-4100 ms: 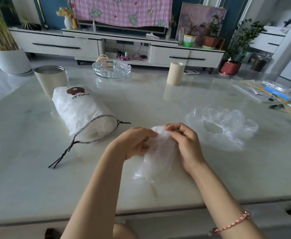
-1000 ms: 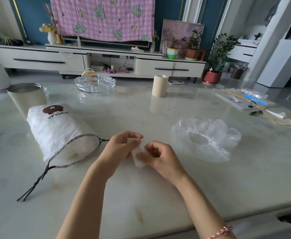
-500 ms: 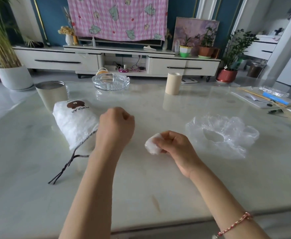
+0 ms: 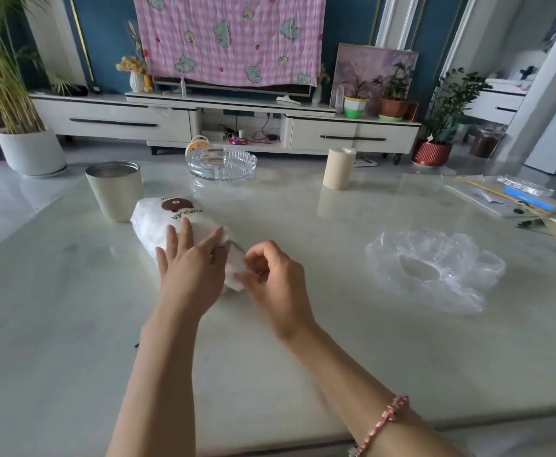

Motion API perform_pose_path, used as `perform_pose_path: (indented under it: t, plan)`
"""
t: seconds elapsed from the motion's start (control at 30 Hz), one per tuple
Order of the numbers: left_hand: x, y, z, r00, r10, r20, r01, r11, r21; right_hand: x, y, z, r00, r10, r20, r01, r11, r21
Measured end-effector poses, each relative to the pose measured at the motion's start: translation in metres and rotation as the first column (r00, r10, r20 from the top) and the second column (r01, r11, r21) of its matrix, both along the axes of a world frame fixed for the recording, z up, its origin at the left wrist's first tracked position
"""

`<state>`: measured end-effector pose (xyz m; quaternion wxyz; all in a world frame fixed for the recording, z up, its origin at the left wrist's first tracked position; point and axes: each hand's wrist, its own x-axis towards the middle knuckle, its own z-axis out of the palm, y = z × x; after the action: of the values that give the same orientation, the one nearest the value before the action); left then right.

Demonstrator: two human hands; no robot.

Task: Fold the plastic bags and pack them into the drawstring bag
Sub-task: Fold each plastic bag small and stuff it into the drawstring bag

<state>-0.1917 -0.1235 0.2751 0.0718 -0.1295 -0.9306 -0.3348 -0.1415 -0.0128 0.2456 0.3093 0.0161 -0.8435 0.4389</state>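
Note:
The white drawstring bag [image 4: 158,222], printed with a brown bear, lies on its side on the marble table [image 4: 303,357], mouth toward me. My left hand [image 4: 187,268] rests on the bag near its mouth with fingers stretched out. My right hand [image 4: 273,278] pinches a small folded white plastic bag [image 4: 236,273] right at the mouth, which my hands mostly hide. A second clear plastic bag [image 4: 435,272] lies crumpled and unfolded on the table to the right.
A cream metal cup [image 4: 115,189] stands just behind the drawstring bag. A glass ashtray [image 4: 220,163] and a beige roll [image 4: 339,168] sit farther back. Papers and pens [image 4: 517,199] lie at the far right. The table's near edge runs below my forearms.
The plastic bag went from loose to a small folded wad. My left hand let go and reached to the drawstring bag; my right hand carried the wad left to its mouth.

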Motion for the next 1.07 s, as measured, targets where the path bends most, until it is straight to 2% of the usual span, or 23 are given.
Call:
perform_pose_path:
  t: [0.1, 0.17, 0.23, 0.3, 0.37, 0.4, 0.47, 0.6, 0.7, 0.77, 0.83, 0.93, 1.07]
  plan:
    - [-0.001, 0.007, 0.000, 0.997, -0.065, -0.033, 0.067, 0.996, 0.058, -0.014, 0.004, 0.000, 0.932, -0.236, -0.273, 0.298, 0.931, 0.210]
    - [0.003, 0.014, 0.004, 0.992, -0.117, -0.053, 0.124, 0.980, 0.154, -0.025, 0.012, 0.002, 0.891, -0.262, -0.371, 0.357, 0.909, 0.216]
    - [0.013, 0.021, 0.007, 0.987, -0.141, -0.075, 0.156, 0.953, 0.260, -0.031, 0.023, 0.004, 0.892, -0.239, -0.384, 0.330, 0.924, 0.192]
    - [0.021, 0.025, 0.003, 0.988, -0.136, -0.080, 0.155, 0.928, 0.340, -0.031, 0.034, 0.007, 0.935, -0.232, -0.270, 0.277, 0.950, 0.144]
    - [0.020, 0.028, -0.005, 0.987, -0.134, -0.090, 0.158, 0.914, 0.373, -0.031, 0.045, 0.007, 0.962, -0.273, 0.016, 0.271, 0.959, 0.087]
    - [0.019, 0.031, -0.010, 0.983, -0.146, -0.108, 0.174, 0.923, 0.342, -0.032, 0.049, 0.005, 0.943, -0.305, 0.130, 0.294, 0.951, 0.095]
    - [0.018, 0.039, -0.018, 0.967, -0.191, -0.168, 0.224, 0.952, 0.207, -0.036, 0.053, 0.002, 0.904, -0.363, 0.228, 0.357, 0.932, 0.068]
    - [0.034, 0.058, -0.031, 0.953, -0.219, -0.212, 0.199, 0.974, -0.112, -0.044, 0.058, -0.003, 0.860, -0.320, 0.397, 0.421, 0.886, -0.196]
    - [0.029, 0.060, -0.040, 0.958, -0.204, -0.200, 0.159, 0.963, -0.220, -0.045, 0.061, -0.003, 0.893, -0.192, 0.406, 0.327, 0.897, -0.297]
    - [0.024, 0.057, -0.035, 0.968, -0.163, -0.190, 0.135, 0.979, -0.151, -0.035, 0.060, 0.002, 0.931, -0.040, 0.362, 0.198, 0.890, -0.410]
    - [0.025, 0.055, -0.030, 0.972, -0.076, -0.224, 0.083, 0.996, 0.023, -0.022, 0.063, 0.003, 0.947, 0.061, 0.314, 0.085, 0.898, -0.431]
    - [0.031, 0.058, -0.024, 0.976, 0.015, -0.219, 0.039, 0.971, 0.237, -0.015, 0.070, -0.005, 0.968, -0.003, 0.251, 0.074, 0.959, -0.274]
    - [0.043, 0.063, -0.025, 0.964, -0.048, -0.262, 0.125, 0.950, 0.286, -0.006, 0.068, -0.005, 0.974, -0.095, 0.206, 0.146, 0.956, -0.254]
